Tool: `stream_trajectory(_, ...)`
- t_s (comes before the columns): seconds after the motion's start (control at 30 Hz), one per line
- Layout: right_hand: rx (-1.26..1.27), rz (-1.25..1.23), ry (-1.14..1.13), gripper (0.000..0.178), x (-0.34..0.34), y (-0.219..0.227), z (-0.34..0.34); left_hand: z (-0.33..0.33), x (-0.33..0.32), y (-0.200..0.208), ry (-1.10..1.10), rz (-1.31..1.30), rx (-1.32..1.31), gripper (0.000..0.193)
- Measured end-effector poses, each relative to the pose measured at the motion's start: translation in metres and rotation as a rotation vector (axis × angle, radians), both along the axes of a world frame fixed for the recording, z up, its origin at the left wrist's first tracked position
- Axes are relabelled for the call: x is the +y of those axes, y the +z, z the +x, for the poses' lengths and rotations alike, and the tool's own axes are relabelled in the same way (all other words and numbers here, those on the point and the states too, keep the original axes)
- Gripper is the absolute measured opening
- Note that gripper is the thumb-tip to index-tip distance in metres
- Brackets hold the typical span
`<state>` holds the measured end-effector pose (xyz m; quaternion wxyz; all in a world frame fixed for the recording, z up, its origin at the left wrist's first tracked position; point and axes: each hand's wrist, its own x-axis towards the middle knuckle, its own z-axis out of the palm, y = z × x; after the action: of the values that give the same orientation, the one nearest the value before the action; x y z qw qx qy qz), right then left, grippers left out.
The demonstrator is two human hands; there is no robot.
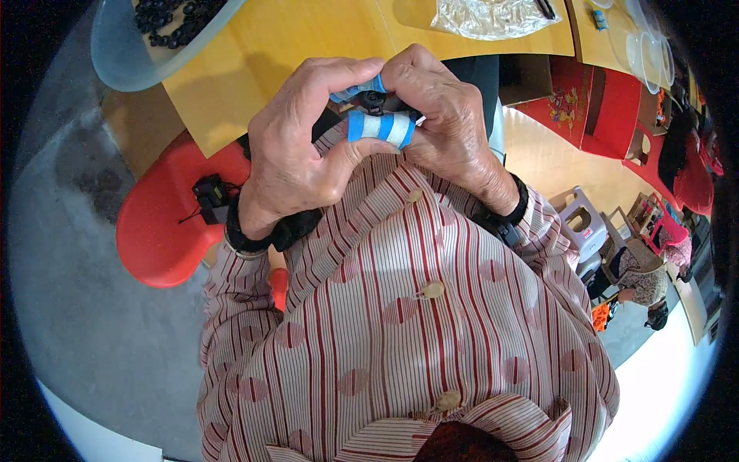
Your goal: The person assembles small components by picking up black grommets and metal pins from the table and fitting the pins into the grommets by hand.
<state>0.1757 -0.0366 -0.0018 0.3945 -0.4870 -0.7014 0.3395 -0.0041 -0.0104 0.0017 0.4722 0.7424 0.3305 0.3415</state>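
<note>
Okay, a small black part [373,102] is held up between the two hands, near the front edge of the table and in front of the chest; the left hand [296,135] and the right hand [446,115] are both curled in, apparently closed on it, though which fingertips bear on it cannot be told; a blue-and-white banded wrap [381,128] is seen just below it and a mostly blue wrap [356,90] just above; whether these are worn on fingers is unclear.

For good handling, the part is best kept steady by light, even pressure from both sides; the wrists are best kept low and braced, the part tilted toward the light, and thumbs kept from covering it.

Materials: the part looks hard, dark and slightly glossy, outline mostly hidden; the wraps look soft, tape-like; the table [231,85] is smooth, yellow, wood-toned; a rounded, translucent plastic tub [115,69] is stood at upper left, with small black ring-like pieces [171,35] heaped inside; a crinkled clear bag [493,17] is laid beyond the hands; a smooth red seat [165,223] is placed at left; a striped woven shirt [385,308] is worn.
</note>
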Motion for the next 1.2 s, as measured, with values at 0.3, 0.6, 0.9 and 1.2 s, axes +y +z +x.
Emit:
stream_trajectory(0.3, -0.028, 0.016, -0.006, 0.031, 0.002, -0.001, 0.001, 0.004, 0.008, 0.007, -0.005, 0.131, 0.046, 0.050)
stream_trajectory(0.6, -0.021, 0.072, -0.006, 0.028, 0.004, -0.005, 0.001, 0.005, 0.007, 0.002, 0.030, 0.160, 0.029, 0.053)
stream_trajectory(0.9, -0.064, 0.070, 0.019, 0.031, 0.005, -0.003, 0.004, 0.000, 0.011, 0.011, -0.031, 0.091, 0.095, 0.055)
stream_trajectory(1.2, 0.297, -0.498, -0.310, 0.032, -0.021, -0.022, 0.068, -0.026, 0.016, -0.013, 0.005, 0.005, 0.299, 0.038)
